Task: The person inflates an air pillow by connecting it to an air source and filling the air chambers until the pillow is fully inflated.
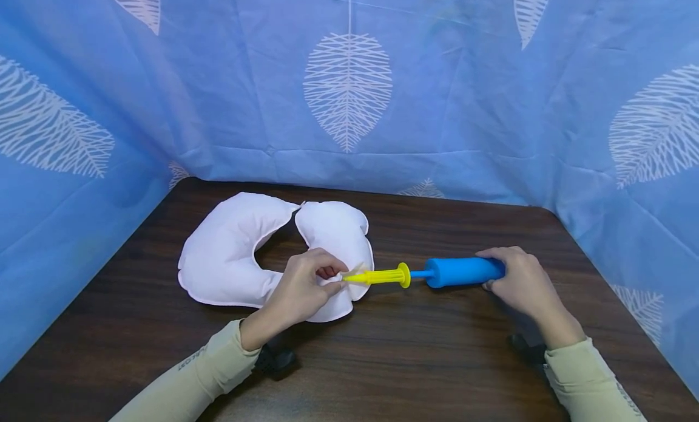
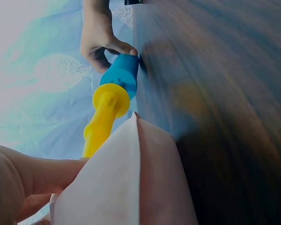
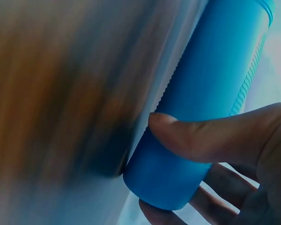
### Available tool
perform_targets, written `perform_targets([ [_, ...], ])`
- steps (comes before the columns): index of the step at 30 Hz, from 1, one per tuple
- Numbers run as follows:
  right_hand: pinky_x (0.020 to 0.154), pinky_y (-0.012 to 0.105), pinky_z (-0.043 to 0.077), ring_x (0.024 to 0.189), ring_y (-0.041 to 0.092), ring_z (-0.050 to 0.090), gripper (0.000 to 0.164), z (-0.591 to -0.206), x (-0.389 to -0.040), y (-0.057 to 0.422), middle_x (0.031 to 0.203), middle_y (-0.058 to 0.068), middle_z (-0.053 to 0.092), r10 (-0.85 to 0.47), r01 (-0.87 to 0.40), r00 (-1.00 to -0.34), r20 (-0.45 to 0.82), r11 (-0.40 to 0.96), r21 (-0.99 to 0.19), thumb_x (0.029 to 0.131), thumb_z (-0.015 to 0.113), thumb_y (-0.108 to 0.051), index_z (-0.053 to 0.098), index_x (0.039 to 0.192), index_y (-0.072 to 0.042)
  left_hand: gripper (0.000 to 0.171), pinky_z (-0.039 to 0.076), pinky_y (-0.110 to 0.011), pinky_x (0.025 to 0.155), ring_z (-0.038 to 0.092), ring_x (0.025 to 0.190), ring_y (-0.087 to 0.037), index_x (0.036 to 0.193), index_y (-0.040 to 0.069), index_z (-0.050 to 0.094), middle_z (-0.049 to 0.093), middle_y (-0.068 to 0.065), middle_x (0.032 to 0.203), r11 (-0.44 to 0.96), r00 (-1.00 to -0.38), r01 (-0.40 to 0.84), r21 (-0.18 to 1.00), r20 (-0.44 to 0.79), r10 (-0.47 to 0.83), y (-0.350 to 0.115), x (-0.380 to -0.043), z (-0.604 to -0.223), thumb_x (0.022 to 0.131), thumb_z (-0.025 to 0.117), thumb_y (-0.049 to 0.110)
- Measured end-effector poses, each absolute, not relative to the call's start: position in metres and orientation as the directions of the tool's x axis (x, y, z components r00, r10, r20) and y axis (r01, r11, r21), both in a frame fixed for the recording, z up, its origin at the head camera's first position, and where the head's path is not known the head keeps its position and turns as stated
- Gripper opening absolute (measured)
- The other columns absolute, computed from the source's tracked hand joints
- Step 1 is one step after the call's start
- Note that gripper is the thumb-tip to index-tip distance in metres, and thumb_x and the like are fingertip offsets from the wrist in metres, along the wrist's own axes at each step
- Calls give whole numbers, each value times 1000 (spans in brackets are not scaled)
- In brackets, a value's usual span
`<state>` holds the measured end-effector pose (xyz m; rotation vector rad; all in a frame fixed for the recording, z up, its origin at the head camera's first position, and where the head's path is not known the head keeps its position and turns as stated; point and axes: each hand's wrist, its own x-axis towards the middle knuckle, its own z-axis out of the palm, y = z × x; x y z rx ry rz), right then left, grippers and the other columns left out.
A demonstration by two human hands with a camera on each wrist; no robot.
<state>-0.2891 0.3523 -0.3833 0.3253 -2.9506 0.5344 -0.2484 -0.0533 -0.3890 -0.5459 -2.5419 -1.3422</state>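
Note:
A white inflatable neck pillow (image 1: 218, 258), puffed up and U-shaped, lies on the table left of centre. My left hand (image 1: 300, 285) pinches the pillow's fabric where the yellow nozzle (image 1: 377, 277) of a hand pump meets it; the fingers hide the valve itself. At the pump's other end, my right hand (image 1: 521, 282) grips the blue barrel (image 1: 455, 272) with the thumb on one side and the fingers round the other, as the right wrist view shows. A short length of blue rod (image 1: 419, 274) shows between the yellow flange and the barrel.
The dark wood-grain table (image 1: 415, 361) carries the pillow and pump. Blue cloth (image 1: 459, 106) with white leaf prints hangs behind it and along both sides. Black wrist devices (image 1: 278, 361) sit under both forearms.

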Motion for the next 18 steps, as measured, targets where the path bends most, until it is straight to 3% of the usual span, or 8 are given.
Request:
perform_targets([
  [5,100,75,49,130,54,57,49,-378,-286,319,138,29,67,-283,-320,-946,156,883,-342,87,84,-3,72,135,-3,26,61,-27,81,65,82,-12,103,8,84,79,-2,96,511,-906,421,749,372,201,-55,-247,-387,82,88,-6],
  [10,96,74,51,127,54,59,48,-374,-285,324,138,30,66,-256,-284,-958,127,905,-316,87,85,-8,74,134,-7,26,61,-27,81,65,85,-13,103,8,84,80,-1,97,506,-904,426,750,381,196,-55,-247,-385,82,88,-7],
  [18,68,62,53,103,52,61,49,-377,-293,377,136,40,61,-92,-125,-987,132,955,-269,83,79,-5,73,132,-5,25,61,-27,82,65,85,-13,103,9,84,80,-1,98,516,-903,428,742,377,206,-54,-247,-384,82,88,-6],
])
